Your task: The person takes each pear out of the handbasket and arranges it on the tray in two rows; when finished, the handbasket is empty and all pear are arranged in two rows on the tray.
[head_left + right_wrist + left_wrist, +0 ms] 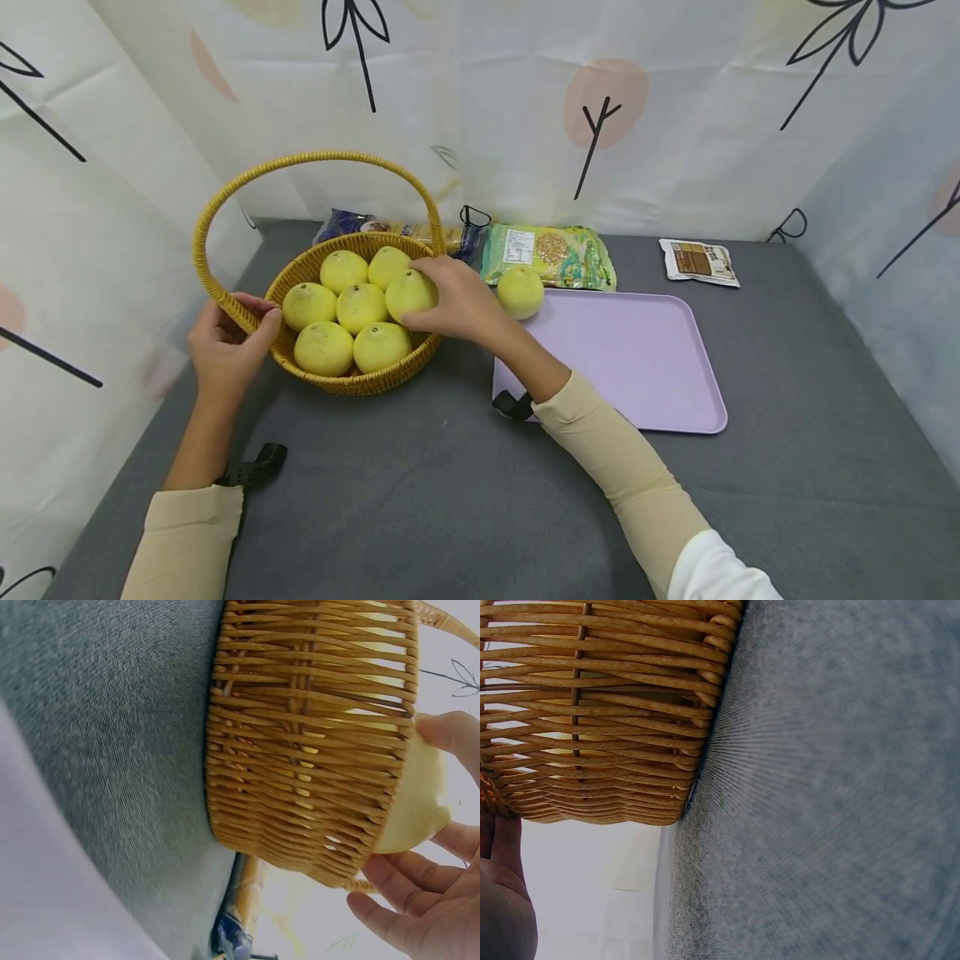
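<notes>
A yellow wicker basket (390, 377) with a tall hoop handle (330, 157) stands at the left of the table, holding several round yellow-green fruits (362, 308). My left hand (228, 346) grips the handle's left foot near the rim; in the left wrist view its fingers (506, 844) show beside the woven wall. With thumb and fingers, my right hand (465, 300) holds a round yellow-green fruit (409, 295) at the basket's right side. From the right wrist view, that fruit (416, 799) rises partly above the rim, its lower part behind the weave.
A lilac tray (637, 358) lies right of the basket, with one more yellow-green fruit (521, 292) at its far left corner. Behind are a green food packet (573, 254) and a blue-and-yellow packet (345, 223). A small brown-and-white packet (699, 262) lies at the back right.
</notes>
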The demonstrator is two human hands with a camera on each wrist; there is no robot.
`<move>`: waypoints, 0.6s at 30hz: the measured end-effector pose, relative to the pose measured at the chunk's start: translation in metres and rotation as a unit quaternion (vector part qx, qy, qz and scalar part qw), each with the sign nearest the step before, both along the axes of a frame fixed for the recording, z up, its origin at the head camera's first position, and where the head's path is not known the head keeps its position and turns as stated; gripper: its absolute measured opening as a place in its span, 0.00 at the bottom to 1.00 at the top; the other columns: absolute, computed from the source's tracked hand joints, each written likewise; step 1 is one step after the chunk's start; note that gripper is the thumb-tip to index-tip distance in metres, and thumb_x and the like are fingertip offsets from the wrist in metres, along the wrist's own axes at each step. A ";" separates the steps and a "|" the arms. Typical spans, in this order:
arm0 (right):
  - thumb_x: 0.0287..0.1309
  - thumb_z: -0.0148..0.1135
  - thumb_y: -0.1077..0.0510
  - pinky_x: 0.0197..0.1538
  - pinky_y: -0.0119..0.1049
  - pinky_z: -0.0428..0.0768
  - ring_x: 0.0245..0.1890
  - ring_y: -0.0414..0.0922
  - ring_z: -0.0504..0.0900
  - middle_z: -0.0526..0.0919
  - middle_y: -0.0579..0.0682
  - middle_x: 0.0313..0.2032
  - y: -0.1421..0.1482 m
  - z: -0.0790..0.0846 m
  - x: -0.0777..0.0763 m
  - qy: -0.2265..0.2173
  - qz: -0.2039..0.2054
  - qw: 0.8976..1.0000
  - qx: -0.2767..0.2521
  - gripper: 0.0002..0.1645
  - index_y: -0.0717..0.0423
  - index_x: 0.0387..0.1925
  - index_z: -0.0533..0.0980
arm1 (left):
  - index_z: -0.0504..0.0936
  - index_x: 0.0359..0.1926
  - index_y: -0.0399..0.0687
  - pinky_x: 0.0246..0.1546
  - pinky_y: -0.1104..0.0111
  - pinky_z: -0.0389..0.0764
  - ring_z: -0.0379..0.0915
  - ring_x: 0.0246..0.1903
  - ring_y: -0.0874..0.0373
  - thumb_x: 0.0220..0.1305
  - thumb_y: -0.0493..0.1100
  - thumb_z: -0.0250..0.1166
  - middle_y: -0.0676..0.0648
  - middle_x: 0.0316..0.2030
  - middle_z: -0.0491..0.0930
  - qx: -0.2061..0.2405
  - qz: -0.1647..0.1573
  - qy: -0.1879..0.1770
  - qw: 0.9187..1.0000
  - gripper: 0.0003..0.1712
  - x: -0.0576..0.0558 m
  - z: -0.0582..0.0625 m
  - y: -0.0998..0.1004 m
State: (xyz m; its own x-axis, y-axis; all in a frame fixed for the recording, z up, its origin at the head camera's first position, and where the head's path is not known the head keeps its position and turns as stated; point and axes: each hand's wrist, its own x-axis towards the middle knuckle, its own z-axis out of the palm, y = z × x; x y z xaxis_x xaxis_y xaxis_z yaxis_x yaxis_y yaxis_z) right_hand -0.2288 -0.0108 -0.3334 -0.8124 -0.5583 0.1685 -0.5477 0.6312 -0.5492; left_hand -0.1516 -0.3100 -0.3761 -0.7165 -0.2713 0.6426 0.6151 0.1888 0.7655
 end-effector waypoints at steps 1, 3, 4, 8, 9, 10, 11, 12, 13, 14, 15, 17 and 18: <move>0.54 0.72 0.41 0.58 0.44 0.74 0.61 0.47 0.73 0.76 0.51 0.62 0.002 0.001 0.001 -0.001 -0.002 1.000 -0.006 0.43 0.52 0.68 0.71 | 0.74 0.40 0.14 0.25 0.79 0.77 0.78 0.27 0.59 0.53 0.22 0.66 0.40 0.32 0.83 0.003 -0.002 0.001 1.000 0.14 0.000 0.000 0.000; 0.53 0.73 0.41 0.58 0.44 0.74 0.61 0.47 0.73 0.76 0.50 0.62 0.006 0.003 0.004 0.002 -0.004 1.000 -0.026 0.43 0.52 0.68 0.71 | 0.73 0.40 0.14 0.25 0.79 0.77 0.78 0.27 0.59 0.54 0.22 0.66 0.40 0.32 0.83 0.005 -0.004 0.002 1.000 0.14 0.000 0.000 0.001; 0.53 0.73 0.42 0.58 0.43 0.74 0.61 0.46 0.73 0.76 0.50 0.62 0.008 0.005 0.005 0.006 -0.005 0.999 -0.035 0.43 0.53 0.68 0.72 | 0.73 0.40 0.14 0.25 0.79 0.77 0.78 0.27 0.59 0.54 0.22 0.66 0.40 0.32 0.83 0.004 -0.004 0.002 1.000 0.14 0.000 0.000 0.001; 0.52 0.74 0.44 0.58 0.43 0.75 0.62 0.47 0.73 0.76 0.51 0.62 0.016 0.014 0.012 0.024 -0.006 0.998 -0.062 0.42 0.55 0.66 0.73 | 0.73 0.40 0.14 0.25 0.79 0.77 0.78 0.27 0.60 0.54 0.22 0.66 0.40 0.32 0.83 -0.005 0.002 0.002 1.000 0.14 0.000 0.000 0.001; 0.51 0.74 0.44 0.58 0.43 0.74 0.63 0.47 0.72 0.76 0.51 0.63 0.019 0.016 0.014 0.028 -0.008 0.997 -0.066 0.42 0.55 0.66 0.73 | 0.73 0.40 0.14 0.25 0.79 0.77 0.78 0.27 0.60 0.54 0.22 0.66 0.40 0.32 0.83 -0.006 0.002 0.002 1.000 0.14 0.000 0.000 0.001; 0.51 0.74 0.44 0.58 0.44 0.75 0.63 0.47 0.72 0.76 0.51 0.63 0.021 0.018 0.015 0.030 -0.010 0.997 -0.068 0.42 0.55 0.66 0.73 | 0.73 0.40 0.14 0.25 0.79 0.77 0.78 0.27 0.60 0.54 0.22 0.66 0.40 0.32 0.83 -0.004 0.001 0.002 1.000 0.14 -0.001 0.000 0.001; 0.51 0.75 0.44 0.57 0.44 0.75 0.62 0.46 0.72 0.76 0.51 0.63 0.023 0.019 0.017 0.031 -0.013 0.997 -0.070 0.42 0.55 0.66 0.73 | 0.73 0.40 0.14 0.25 0.79 0.77 0.78 0.27 0.59 0.54 0.22 0.66 0.40 0.32 0.83 -0.003 0.000 0.002 1.000 0.14 -0.001 0.000 0.001; 0.51 0.75 0.44 0.57 0.44 0.75 0.62 0.46 0.72 0.76 0.51 0.63 0.026 0.021 0.018 0.033 -0.016 0.997 -0.072 0.42 0.54 0.66 0.73 | 0.73 0.40 0.14 0.25 0.79 0.77 0.78 0.27 0.59 0.54 0.22 0.66 0.40 0.32 0.83 -0.002 0.000 0.002 1.000 0.14 -0.001 0.000 0.001; 0.51 0.75 0.44 0.56 0.44 0.76 0.62 0.46 0.72 0.76 0.51 0.63 0.028 0.022 0.019 0.034 -0.018 0.996 -0.076 0.42 0.54 0.66 0.73 | 0.74 0.40 0.14 0.25 0.79 0.77 0.78 0.27 0.59 0.54 0.22 0.66 0.40 0.32 0.83 -0.001 -0.001 0.002 1.000 0.14 -0.001 0.000 0.001; 0.50 0.75 0.43 0.55 0.44 0.76 0.60 0.46 0.73 0.76 0.50 0.62 0.031 0.022 0.020 0.034 -0.022 0.996 -0.079 0.42 0.53 0.65 0.74 | 0.74 0.40 0.14 0.25 0.78 0.77 0.78 0.27 0.59 0.54 0.22 0.66 0.40 0.32 0.83 0.001 -0.001 0.002 1.000 0.14 0.000 0.000 0.001; 0.50 0.75 0.43 0.53 0.44 0.77 0.59 0.45 0.74 0.76 0.50 0.61 0.034 0.023 0.021 0.036 -0.025 0.996 -0.083 0.41 0.52 0.65 0.74 | 0.74 0.40 0.14 0.25 0.78 0.77 0.78 0.27 0.59 0.54 0.22 0.66 0.40 0.32 0.83 0.002 -0.001 0.002 1.000 0.14 0.000 0.000 0.001; 0.49 0.76 0.44 0.51 0.44 0.77 0.56 0.45 0.74 0.77 0.50 0.59 0.039 0.024 0.022 0.039 -0.029 0.995 -0.093 0.41 0.52 0.64 0.75 | 0.74 0.39 0.14 0.25 0.79 0.77 0.78 0.26 0.59 0.54 0.22 0.66 0.40 0.32 0.83 0.000 0.002 0.002 1.000 0.14 0.000 0.000 0.001; 0.49 0.76 0.45 0.50 0.44 0.78 0.55 0.45 0.75 0.77 0.50 0.59 0.042 0.024 0.022 0.039 -0.030 0.994 -0.099 0.40 0.52 0.64 0.75 | 0.74 0.39 0.14 0.24 0.79 0.77 0.78 0.26 0.59 0.54 0.22 0.66 0.40 0.32 0.83 -0.002 0.003 0.003 1.000 0.14 0.000 0.000 0.001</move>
State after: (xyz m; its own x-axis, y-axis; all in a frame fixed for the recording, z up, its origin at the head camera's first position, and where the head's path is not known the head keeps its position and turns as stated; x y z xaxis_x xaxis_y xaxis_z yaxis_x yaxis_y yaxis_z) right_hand -0.2068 0.0315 -0.3093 -0.8230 -0.4594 0.3339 -0.5585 0.5477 -0.6230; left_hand -0.1515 -0.3090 -0.3762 -0.7116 -0.2729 0.6474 0.6178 0.1958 0.7616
